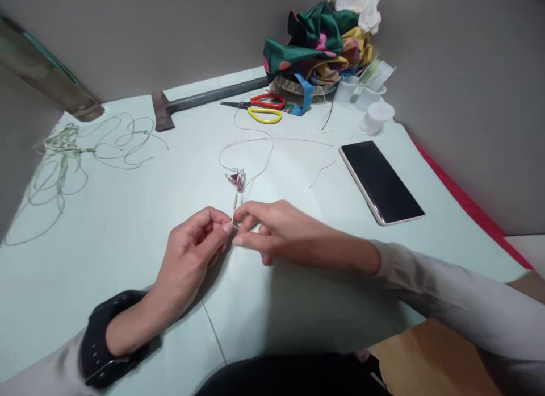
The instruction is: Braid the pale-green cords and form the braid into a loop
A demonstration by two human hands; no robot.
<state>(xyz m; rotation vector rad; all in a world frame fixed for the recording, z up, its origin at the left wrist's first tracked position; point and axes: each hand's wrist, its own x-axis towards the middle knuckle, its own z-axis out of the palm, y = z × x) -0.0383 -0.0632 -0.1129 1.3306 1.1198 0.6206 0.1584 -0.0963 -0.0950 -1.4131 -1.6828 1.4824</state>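
My left hand [193, 245] is closed in a pinch, thumb against index finger, on a thin pale cord [233, 217]. Beyond the fingertips the cord leads up through a greenish wrapped section [235, 201] to a small pendant with a dark red stone [235, 180] in silvery wire, lying on the table. Right beside the pinch is my right hand [276, 231], its thumb and index finger spread apart around the cord and the other fingers curled. A short end of thread shows between the two hands. Another length of cord [212, 325] trails below my left hand toward the near edge.
Scissors [266, 109] with red and yellow handles and a hammer [164, 112] lie at the back. Tangled green cords [68, 143] are at left. A phone [382, 182], a white spool [377, 117] and a basket [304, 88] heaped with cloth stand at right.
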